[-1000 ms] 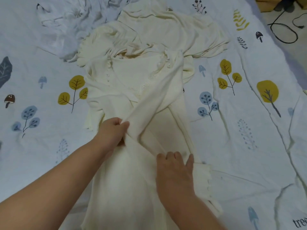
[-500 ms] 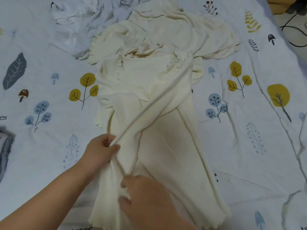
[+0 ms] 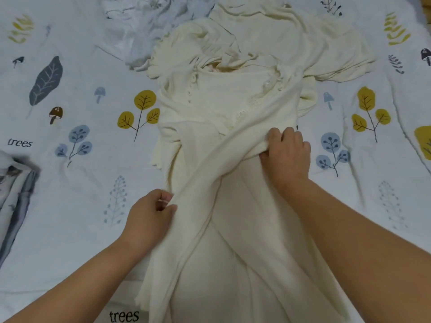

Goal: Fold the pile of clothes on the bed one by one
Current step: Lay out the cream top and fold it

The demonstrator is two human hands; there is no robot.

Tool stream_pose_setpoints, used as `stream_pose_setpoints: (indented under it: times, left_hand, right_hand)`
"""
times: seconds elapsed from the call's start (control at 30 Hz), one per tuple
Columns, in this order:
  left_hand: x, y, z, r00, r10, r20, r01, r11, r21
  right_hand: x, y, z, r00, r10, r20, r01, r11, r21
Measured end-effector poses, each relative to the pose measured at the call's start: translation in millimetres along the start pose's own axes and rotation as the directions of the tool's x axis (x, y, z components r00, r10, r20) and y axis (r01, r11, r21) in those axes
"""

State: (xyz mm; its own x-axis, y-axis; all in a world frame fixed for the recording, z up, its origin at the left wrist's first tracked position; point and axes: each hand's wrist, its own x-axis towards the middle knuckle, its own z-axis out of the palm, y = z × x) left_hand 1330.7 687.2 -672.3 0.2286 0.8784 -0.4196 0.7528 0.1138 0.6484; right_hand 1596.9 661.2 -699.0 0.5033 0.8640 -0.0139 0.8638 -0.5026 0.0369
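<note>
Your left hand (image 3: 149, 214) pinches the edge of the long cream knit garment (image 3: 235, 206) lying lengthwise on the tree-printed white bedsheet (image 3: 70, 206); your right hand (image 3: 288, 151) grips its folded-over band. Keep both taut, lay the flap flat, then smooth wrinkles.

Bed sheet (image 3: 70, 206) fills almost the whole view: pale white-blue, wrinkled, printed with yellow trees, blue trees, grey leaf at 10 o'clock, small mushrooms, word "trees" at 9 and 6 o'clock. Brown sliver at 1 o'clock corner, can't tell what. Light is soft and even, no hard shadows.
</note>
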Motion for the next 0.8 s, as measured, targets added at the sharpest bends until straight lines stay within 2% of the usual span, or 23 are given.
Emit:
stream_pose_setpoints:
  times: [0.1, 0.17, 0.27, 0.33, 0.37, 0.43, 0.53, 0.6, 0.7, 0.8]
  left_hand:
    - [-2, -2, 1, 0.999, 0.054, -0.001, -0.054, 0.998, -0.041]
    - [0, -3, 0, 0.994, 0.111, -0.010, -0.112, 0.992, -0.053]
    - [3, -2, 1, 0.992, 0.121, 0.048, -0.114, 0.986, -0.118]
    - [4, -1, 4, 0.982, 0.094, 0.166, -0.078, 0.992, -0.099]
    - [5, 0, 5, 0.972, 0.093, 0.215, -0.085, 0.995, -0.045]
    - [3, 2, 4, 0.954, 0.115, 0.277, -0.134, 0.990, 0.052]
    - [-5, 6, 1, 0.918, 0.118, 0.379, -0.177, 0.976, 0.125]
    - [-13, 6, 5, 0.875, 0.101, 0.474, -0.215, 0.957, 0.193]
    - [-17, 2, 5, 0.852, 0.119, 0.510, -0.255, 0.945, 0.205]
    - [-18, -4, -7, 0.896, 0.093, 0.433, -0.241, 0.922, 0.302]
  right_hand:
    - [13, 13, -2, 0.989, -0.139, -0.046, 0.136, 0.990, -0.047]
    - [21, 32, -12, 0.984, -0.145, -0.107, 0.142, 0.989, -0.034]
    - [29, 70, -27, 0.992, 0.050, -0.120, -0.041, 0.997, 0.071]
    - [27, 86, -31, 0.985, 0.174, 0.006, -0.174, 0.976, 0.132]
    - [25, 89, -31, 0.979, 0.189, 0.082, -0.198, 0.973, 0.122]
    - [17, 88, -30, 0.985, 0.130, 0.111, -0.140, 0.986, 0.091]
    - [0, 75, -29, 1.000, -0.025, -0.018, 0.026, 0.998, 0.051]
    - [-11, 69, -28, 0.997, -0.060, -0.053, 0.063, 0.997, 0.051]
    - [-19, 68, -24, 0.998, 0.051, 0.043, -0.055, 0.992, 0.113]
    - [-13, 63, -27, 0.980, 0.194, 0.047, -0.199, 0.937, 0.286]
